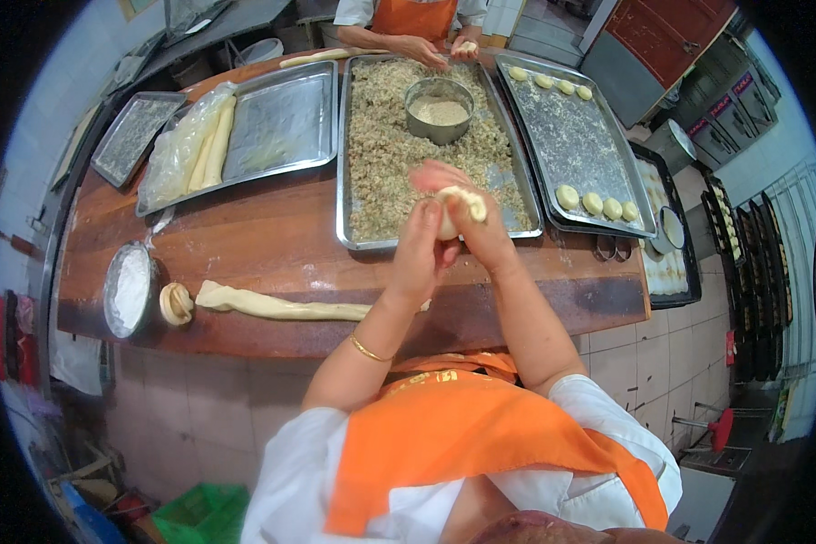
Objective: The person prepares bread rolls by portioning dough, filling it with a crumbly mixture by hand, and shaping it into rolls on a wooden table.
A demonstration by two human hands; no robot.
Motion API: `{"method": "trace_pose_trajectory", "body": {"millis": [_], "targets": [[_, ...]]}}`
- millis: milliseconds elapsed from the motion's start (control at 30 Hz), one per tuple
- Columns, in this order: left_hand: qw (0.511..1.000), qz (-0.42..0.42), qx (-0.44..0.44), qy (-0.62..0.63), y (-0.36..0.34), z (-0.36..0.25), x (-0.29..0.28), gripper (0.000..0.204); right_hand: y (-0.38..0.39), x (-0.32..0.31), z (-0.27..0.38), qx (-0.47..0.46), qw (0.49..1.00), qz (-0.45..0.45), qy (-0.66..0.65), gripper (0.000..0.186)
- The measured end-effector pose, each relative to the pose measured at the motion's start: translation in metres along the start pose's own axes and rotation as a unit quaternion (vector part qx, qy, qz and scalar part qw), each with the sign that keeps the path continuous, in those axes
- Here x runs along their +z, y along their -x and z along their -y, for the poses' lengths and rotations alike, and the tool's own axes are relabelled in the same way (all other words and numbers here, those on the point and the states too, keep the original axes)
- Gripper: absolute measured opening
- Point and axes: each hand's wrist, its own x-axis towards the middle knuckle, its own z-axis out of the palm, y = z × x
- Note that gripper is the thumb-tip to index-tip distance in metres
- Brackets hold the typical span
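A piece of pale dough [461, 205] is cupped between my two hands, above the near edge of a large tray of crumbly filling [372, 163]. My left hand [422, 234] is closed round its left side. My right hand [486, 227] presses against it from the right, fingers curled and partly smeared by motion. Where the fingers overlap, the lower part of the dough is hidden. A round metal bowl [440, 136] holding a pale, dry powder sits in the filling. Nearer me, a long dough roll [281, 305] lies on the wooden table [245, 245].
To the left stand a bowl of white flour [130, 288], a coiled dough piece [176, 304] and a tray [290, 118] with plastic-covered dough strips [216, 145]. A floured tray [576, 136] on the right bears several dough balls. Across the table, a co-worker's hands [440, 52] handle dough.
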Motion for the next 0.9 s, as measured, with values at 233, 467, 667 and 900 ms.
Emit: {"method": "trace_pose_trajectory", "body": {"millis": [233,467,667,900], "targets": [[0.992,-0.039,-0.061,-0.108,-0.002,-0.002,-0.01,0.043,0.003,-0.006,0.004,0.087,0.989,0.098,-0.062,0.06],[0.998,-0.054,0.015,-0.033,0.004,-0.001,0.007,0.048,0.008,-0.008,0.001,0.1,0.992,0.017,-0.073,0.066],[0.99,0.006,-0.066,-0.124,-0.001,-0.002,-0.014,0.054,0.004,-0.008,-0.004,0.015,0.987,0.142,-0.069,0.069],[0.985,-0.057,0.054,-0.157,0.007,0.005,0.008,0.053,0.012,-0.012,-0.013,0.125,0.981,0.054,-0.135,0.067]]}}
